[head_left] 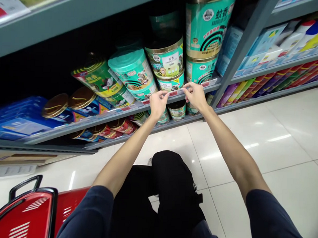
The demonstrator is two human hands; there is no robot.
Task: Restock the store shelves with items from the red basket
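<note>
Head: hands [158,104] at label strip [173,93]

The one view looks out from the person's head, forward and steeply down — over short dark-blue cloth sleeves [91,214] and black-trousered knees [169,179], which lie close to the lens along the bottom. It meets the long grey metal shelving [113,17] aslant, so the shelf edges climb from lower left to upper right, with the left hand [158,104] and right hand [196,96] farther off, above the middle. A red plastic basket [40,212] sits near at lower left, cut by the frame — glossy white floor tiles [273,145] spread at right.
</note>
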